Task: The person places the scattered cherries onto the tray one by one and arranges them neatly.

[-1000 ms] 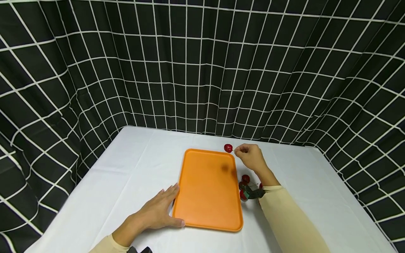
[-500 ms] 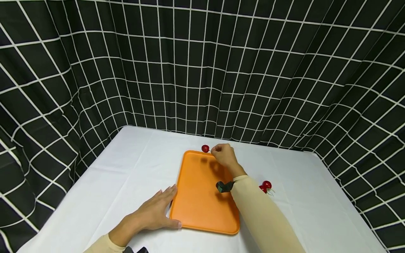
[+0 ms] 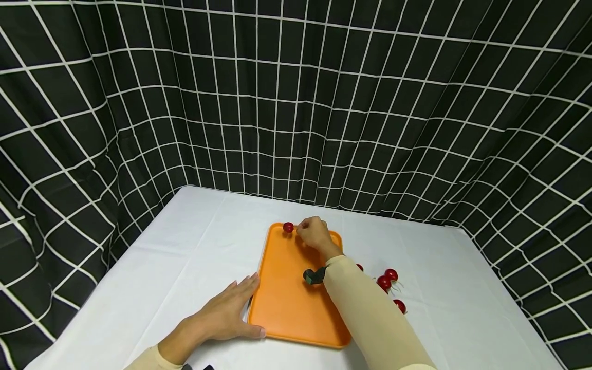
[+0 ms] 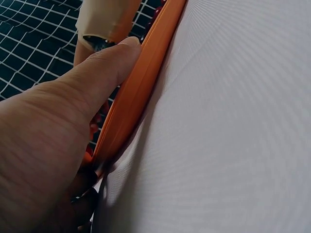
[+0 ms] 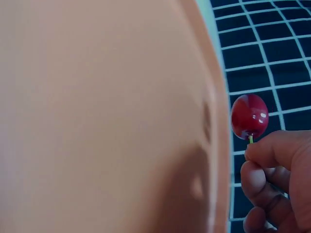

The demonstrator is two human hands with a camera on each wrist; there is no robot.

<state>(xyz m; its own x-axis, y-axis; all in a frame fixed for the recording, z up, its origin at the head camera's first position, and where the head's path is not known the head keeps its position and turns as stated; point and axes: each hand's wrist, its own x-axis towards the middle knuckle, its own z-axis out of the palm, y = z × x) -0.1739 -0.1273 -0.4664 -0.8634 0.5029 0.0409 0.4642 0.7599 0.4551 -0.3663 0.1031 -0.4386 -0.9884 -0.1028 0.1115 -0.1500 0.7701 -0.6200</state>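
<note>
A red cherry (image 3: 288, 227) hangs over the far left corner of the orange tray (image 3: 296, 303). My right hand (image 3: 316, 234) pinches its short stem between thumb and forefinger, as the right wrist view shows with the cherry (image 5: 250, 116) just above the fingertips. The cherry's shadow falls on the tray below it. At the tray's near left corner rests my left hand (image 3: 222, 313), its fingers spread along the left side and the thumb against the near edge. In the left wrist view the thumb (image 4: 104, 73) lies straight against the tray rim (image 4: 138, 82).
Several more cherries (image 3: 384, 282) with stems lie on the white tablecloth (image 3: 444, 318) to the right of the tray, partly hidden by my right forearm. A black curtain with a white grid (image 3: 296, 103) stands behind the table and at both sides.
My right hand has carried the cherry leftward across the tray's far end and then lowered it nearer the surface. The left hand stays at the tray's corner, and the tray has shifted slightly.
</note>
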